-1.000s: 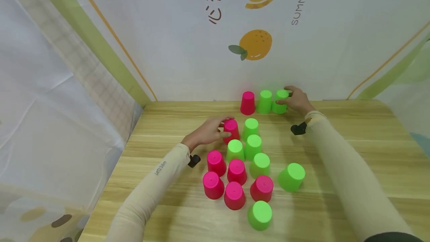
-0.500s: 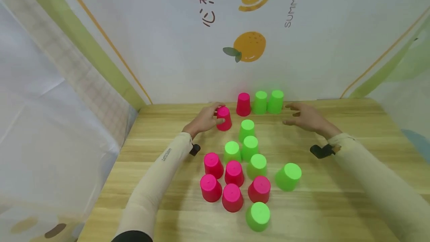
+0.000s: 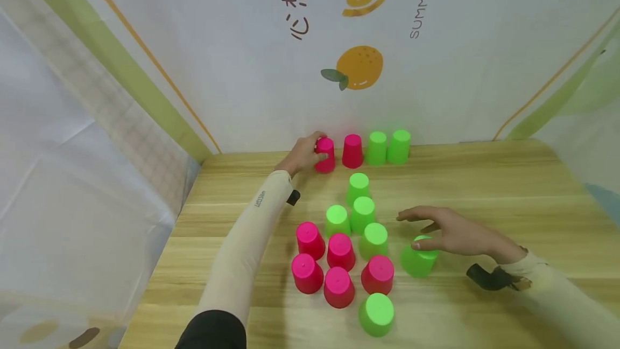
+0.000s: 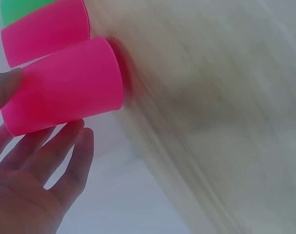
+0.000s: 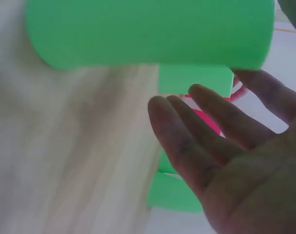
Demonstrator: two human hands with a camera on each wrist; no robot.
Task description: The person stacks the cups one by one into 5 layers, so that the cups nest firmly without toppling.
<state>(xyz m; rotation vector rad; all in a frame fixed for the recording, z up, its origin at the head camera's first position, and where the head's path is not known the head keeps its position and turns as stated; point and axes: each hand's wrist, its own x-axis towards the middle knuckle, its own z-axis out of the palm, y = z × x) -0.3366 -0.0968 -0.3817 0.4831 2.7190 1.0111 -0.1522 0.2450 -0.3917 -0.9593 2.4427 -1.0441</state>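
Note:
My left hand (image 3: 304, 153) grips an upside-down pink cup (image 3: 325, 156) between thumb and fingers at the left end of the back row. In the left wrist view, the thumb lies on one side of this pink cup (image 4: 65, 90) and the fingers on the other, with a second pink cup (image 4: 48, 30) close beside it. My right hand (image 3: 455, 230) is spread around the top of a lone green cup (image 3: 417, 260) on the right, its thumb overlapping the cup's top. The right wrist view has that green cup (image 5: 148, 31) above the extended, parted fingers.
A pink cup (image 3: 352, 151) and two green cups, including the right-end green cup (image 3: 399, 147), continue the back row by the printed curtain (image 3: 460, 79). Several upside-down pink and green cups cluster mid-table, with a green cup (image 3: 377, 314) nearest the front. The wooden table (image 3: 523, 193) extends right.
My left hand has carried a pink cup from the cluster back to the row's left end. My right hand has left the right-end green cup and come forward to the lone green cup.

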